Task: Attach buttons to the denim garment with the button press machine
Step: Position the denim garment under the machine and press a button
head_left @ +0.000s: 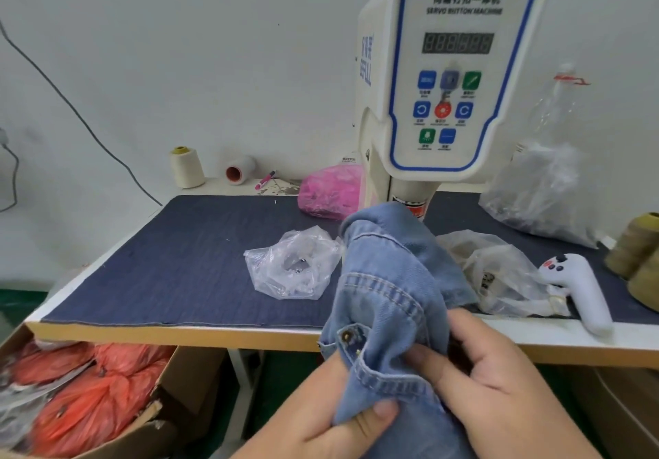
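A light blue denim garment (388, 280) rises bunched from the near table edge up to the base of the white button press machine (449, 77). My left hand (331, 419) pinches a stitched hem at the bottom, thumb on top. My right hand (495, 380) grips the fabric from the right with curled fingers. Two metal buttons (351, 342) show on the denim just above my left hand. The machine's press point is hidden behind the garment.
The table (185, 259) carries a dark blue cloth cover. On it lie a clear plastic bag (292, 266), another clear bag (499, 273), a pink bag (331, 191), a white handheld device (577, 287) and thread cones (186, 168). A cardboard box with red bags (89, 398) stands lower left.
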`<act>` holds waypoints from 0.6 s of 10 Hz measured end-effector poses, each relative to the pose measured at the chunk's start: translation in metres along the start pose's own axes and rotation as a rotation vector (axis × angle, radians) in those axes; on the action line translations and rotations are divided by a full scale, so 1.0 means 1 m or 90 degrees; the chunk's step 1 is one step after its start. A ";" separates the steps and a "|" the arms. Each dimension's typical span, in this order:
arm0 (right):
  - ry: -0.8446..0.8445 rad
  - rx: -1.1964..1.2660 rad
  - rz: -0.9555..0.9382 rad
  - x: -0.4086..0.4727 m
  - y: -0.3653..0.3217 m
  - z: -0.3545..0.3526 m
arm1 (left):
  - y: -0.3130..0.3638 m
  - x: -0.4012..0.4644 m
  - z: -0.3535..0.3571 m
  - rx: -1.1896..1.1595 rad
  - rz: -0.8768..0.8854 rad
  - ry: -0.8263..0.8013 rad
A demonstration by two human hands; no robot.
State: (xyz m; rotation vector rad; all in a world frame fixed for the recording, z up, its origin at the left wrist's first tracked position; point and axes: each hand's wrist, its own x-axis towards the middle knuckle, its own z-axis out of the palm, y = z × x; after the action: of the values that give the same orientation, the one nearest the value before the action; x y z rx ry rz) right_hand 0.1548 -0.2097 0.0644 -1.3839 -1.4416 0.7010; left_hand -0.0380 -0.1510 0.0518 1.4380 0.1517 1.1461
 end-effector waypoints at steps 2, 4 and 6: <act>0.110 0.074 -0.088 -0.005 -0.003 -0.014 | -0.026 0.006 -0.010 0.177 -0.031 0.056; -0.019 0.198 -0.076 0.004 -0.037 -0.013 | -0.028 0.032 -0.005 0.358 -0.037 0.108; 0.117 0.156 -0.070 0.025 -0.061 -0.003 | 0.007 0.014 0.010 0.636 -0.017 -0.038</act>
State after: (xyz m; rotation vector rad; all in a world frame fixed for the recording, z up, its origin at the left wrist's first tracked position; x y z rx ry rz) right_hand 0.1371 -0.1976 0.1270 -1.1404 -1.2318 0.6390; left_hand -0.0269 -0.1500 0.0671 2.3196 0.7803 1.0333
